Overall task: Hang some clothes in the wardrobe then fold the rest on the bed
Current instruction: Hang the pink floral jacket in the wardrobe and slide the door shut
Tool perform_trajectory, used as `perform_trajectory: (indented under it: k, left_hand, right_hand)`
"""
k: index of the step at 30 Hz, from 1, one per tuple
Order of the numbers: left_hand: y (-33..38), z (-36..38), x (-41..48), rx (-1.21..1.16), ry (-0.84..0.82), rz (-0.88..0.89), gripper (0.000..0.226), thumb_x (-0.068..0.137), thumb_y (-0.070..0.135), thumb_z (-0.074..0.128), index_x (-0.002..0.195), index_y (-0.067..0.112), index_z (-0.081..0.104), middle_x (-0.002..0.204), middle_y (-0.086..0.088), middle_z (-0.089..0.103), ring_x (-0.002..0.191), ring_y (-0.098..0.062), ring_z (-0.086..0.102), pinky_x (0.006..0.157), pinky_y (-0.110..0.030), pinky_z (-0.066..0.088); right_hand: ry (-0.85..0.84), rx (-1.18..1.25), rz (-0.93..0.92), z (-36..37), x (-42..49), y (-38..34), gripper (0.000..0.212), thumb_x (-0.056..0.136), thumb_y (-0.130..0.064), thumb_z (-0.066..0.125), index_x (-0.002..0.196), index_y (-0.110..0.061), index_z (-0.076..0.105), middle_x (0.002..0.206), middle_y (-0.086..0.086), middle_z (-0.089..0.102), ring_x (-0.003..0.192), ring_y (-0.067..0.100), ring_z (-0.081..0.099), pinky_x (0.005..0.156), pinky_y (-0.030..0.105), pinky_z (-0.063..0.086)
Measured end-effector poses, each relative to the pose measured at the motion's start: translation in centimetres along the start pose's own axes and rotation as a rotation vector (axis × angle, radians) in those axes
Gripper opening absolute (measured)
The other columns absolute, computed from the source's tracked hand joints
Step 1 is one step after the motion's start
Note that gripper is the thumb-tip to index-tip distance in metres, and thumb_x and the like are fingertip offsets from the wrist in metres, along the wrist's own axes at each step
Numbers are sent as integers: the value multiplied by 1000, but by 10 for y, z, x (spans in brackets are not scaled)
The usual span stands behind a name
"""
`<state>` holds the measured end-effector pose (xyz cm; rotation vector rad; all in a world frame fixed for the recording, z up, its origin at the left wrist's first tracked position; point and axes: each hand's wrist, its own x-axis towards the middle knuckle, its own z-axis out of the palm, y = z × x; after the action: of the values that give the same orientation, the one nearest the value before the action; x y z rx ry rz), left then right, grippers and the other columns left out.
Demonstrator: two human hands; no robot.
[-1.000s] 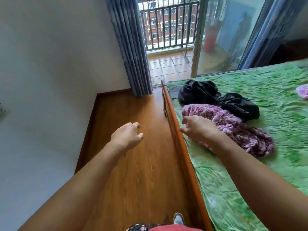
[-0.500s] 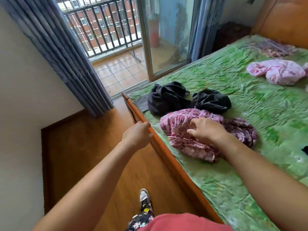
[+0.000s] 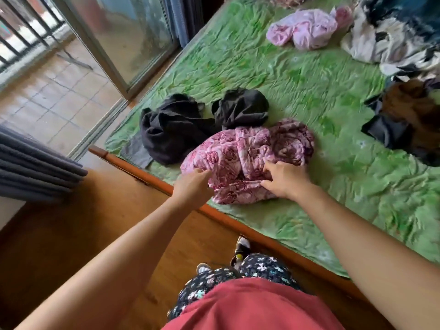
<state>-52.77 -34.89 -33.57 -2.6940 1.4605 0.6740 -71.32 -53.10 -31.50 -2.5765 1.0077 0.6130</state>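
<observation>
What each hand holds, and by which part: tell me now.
Both grip the pink floral garment: the left hand pinches its left edge, and the right hand clutches folds near the middle of its near side.

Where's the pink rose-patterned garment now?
The pink garment lies central in head view, by the bed's wooden edge, nearer than two black garments, gripped by left hand and right hand.

Green-sheeted bed (image 3: 309,96) under crumpled clothes (image 3: 247,156)

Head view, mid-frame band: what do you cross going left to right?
Grey curtain → larger black garment → rose-print garment → brown and black garment. Smaller black garment left out: it overlaps the rose-print one.
</observation>
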Motion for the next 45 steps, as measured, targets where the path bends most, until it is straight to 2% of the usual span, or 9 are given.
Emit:
perform_trajectory:
  k: [12, 18, 21, 25, 31, 36, 38, 42, 45]
  left_hand:
    - [-49, 150, 81, 66, -368, -82, 54, 88, 22, 62, 139, 19, 44, 128, -9, 51, 115, -34, 56, 80, -47, 54]
    - [-65, 221, 122, 4, -391, -101, 85, 85, 19, 67, 154, 19, 17, 155, -11, 29, 143, -37, 29, 104, -53, 44]
    - [-67, 240, 135, -16, -224, -93, 62, 82, 24, 67, 134, 16, 33, 127, -10, 58, 127, -34, 50, 99, -46, 39]
    - [-72, 237, 146, -99, -158, 10, 36, 79, 23, 64, 110, 13, 47, 94, -10, 66, 93, -38, 60, 72, -38, 33]
    - [-65, 180, 133, -208, -92, 170, 32, 84, 25, 67, 111, 11, 57, 100, -7, 61, 101, -30, 51, 81, -40, 45]
    - [-44, 101, 131, -547, -32, 98, 9, 94, 21, 60, 97, 21, 52, 81, 3, 61, 67, -16, 59, 55, -32, 45]
    - [-34, 62, 134, -625, 70, 107, 13, 96, 23, 60, 108, 18, 57, 82, 4, 61, 66, -9, 59, 59, -35, 49]
    - [-23, -20, 143, -494, 182, 186, 29, 100, 35, 49, 126, 25, 42, 97, -13, 67, 86, -36, 63, 73, -43, 50]
    - [-18, -85, 143, -319, 290, 388, 42, 100, 42, 43, 135, 20, 36, 106, -11, 66, 87, -36, 64, 72, -39, 49]
  right_hand:
    - [-280, -22, -57, 150, 120, 0, 38, 96, -27, 53, 132, -21, 45, 143, 10, 44, 135, 33, 39, 102, 48, 42]
    - [-284, -19, -54, 224, 173, -7, 80, 90, -18, 65, 155, -27, 20, 165, 5, 9, 152, 33, 8, 117, 57, 23]
    - [-164, -120, -50, 244, 188, -11, 85, 86, -21, 66, 156, -27, 18, 156, 9, 28, 146, 36, 20, 118, 59, 18]
    - [-49, -182, -27, 251, 186, -9, 37, 88, -20, 59, 125, -22, 55, 124, 6, 59, 121, 31, 47, 106, 52, 30]
    - [-148, 124, 90, 202, 154, 5, 20, 95, -32, 56, 109, -21, 48, 113, 8, 60, 109, 34, 58, 94, 45, 44]
    - [-63, 376, 202, 118, 132, 14, 40, 94, -20, 52, 131, -24, 38, 101, 18, 63, 90, 37, 63, 69, 38, 46]
    - [26, 372, 177, 75, 122, 15, 47, 93, -24, 53, 135, -25, 31, 100, 21, 63, 91, 41, 64, 74, 43, 52]
    - [230, 140, 46, -10, 99, 14, 69, 95, -34, 56, 145, -34, 8, 126, 16, 47, 85, 40, 64, 68, 44, 51]
    - [391, 53, -39, -74, 77, 17, 49, 99, -29, 48, 135, -38, 16, 122, 15, 42, 64, 35, 57, 53, 43, 46]
